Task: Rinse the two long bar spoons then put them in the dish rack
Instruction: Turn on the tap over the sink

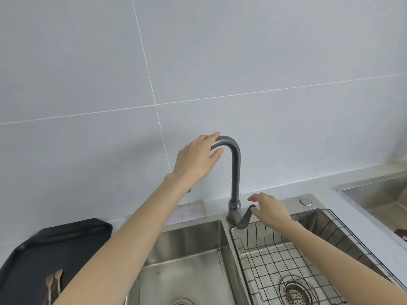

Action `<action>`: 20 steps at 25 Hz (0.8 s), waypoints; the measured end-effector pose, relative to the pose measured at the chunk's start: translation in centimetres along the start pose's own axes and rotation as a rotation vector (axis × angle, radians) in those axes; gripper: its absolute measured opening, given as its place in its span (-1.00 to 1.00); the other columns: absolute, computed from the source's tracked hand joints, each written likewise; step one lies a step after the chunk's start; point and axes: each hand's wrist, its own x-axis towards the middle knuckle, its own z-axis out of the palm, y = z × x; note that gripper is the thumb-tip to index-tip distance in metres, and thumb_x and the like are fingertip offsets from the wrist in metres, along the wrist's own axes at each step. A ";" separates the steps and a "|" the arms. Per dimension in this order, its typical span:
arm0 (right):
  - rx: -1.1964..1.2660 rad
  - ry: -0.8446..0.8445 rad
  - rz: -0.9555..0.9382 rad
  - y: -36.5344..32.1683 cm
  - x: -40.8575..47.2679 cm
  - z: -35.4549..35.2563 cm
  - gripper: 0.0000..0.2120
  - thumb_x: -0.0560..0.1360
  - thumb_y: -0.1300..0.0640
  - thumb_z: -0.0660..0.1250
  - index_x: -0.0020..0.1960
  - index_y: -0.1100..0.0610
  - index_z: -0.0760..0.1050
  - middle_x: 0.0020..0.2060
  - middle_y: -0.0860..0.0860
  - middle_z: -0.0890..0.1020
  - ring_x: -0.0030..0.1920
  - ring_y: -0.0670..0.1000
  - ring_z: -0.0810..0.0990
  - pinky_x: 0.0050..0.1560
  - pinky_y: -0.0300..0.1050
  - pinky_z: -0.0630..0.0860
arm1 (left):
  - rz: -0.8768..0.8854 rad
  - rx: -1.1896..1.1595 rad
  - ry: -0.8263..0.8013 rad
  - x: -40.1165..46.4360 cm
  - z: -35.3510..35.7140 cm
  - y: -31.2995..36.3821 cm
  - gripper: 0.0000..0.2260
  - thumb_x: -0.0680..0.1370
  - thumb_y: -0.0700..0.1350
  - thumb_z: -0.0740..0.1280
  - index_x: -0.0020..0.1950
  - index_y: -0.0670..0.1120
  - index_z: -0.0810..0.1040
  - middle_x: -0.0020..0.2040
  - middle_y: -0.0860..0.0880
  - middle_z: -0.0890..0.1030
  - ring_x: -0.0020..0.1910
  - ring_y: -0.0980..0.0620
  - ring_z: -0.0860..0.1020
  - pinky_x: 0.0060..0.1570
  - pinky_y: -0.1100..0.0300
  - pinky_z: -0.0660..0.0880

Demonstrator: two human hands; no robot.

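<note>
Two long bar spoons (54,282), one with a fork end and one with a spoon end, lie side by side on a black tray (44,243) at the lower left. My left hand (198,157) grips the curved spout of the grey tap (235,172). My right hand (269,208) touches the tap's lever (245,219) with fingers apart. A wire dish rack (286,260) sits inside the right sink basin. No water is running.
The left steel basin (187,249) lies between the tray and the rack. A drain strainer (295,291) shows under the rack. A cloth (189,211) lies behind the sink by the tiled wall. Another steel surface (378,192) sits at the far right.
</note>
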 end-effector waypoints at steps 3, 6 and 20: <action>0.024 0.006 0.048 0.4 0.8 1.0 -0.69 0.52 0.25 0.18 0.23 0.09 0.50 0.23 0.03 0.55 0.18 0.11 0.54 0.13 -0.01 0.49 | -0.008 -0.024 0.048 0.1 0.5 -0.1 -0.63 0.62 -0.03 0.04 0.44 0.06 0.27 0.36 0.02 0.43 0.24 -0.08 0.47 0.09 0.06 0.43; 0.063 0.024 0.048 0.9 1.1 1.7 -0.68 0.52 0.28 0.18 0.23 0.12 0.49 0.19 0.06 0.56 0.15 0.13 0.55 0.07 0.03 0.54 | -0.021 -0.046 0.083 0.1 1.1 -0.3 -0.64 0.63 -0.07 0.02 0.43 0.03 0.29 0.37 0.04 0.43 0.24 -0.09 0.48 0.10 0.04 0.44; -0.002 0.097 0.013 1.4 1.0 2.7 -0.78 0.54 0.27 0.18 0.06 0.18 0.58 0.07 0.12 0.57 0.02 0.21 0.57 -0.18 -0.12 0.36 | -0.065 -0.078 0.131 -0.4 1.4 0.1 -0.65 0.62 -0.12 0.06 0.41 0.02 0.33 0.33 0.00 0.47 0.22 -0.08 0.48 0.07 0.10 0.43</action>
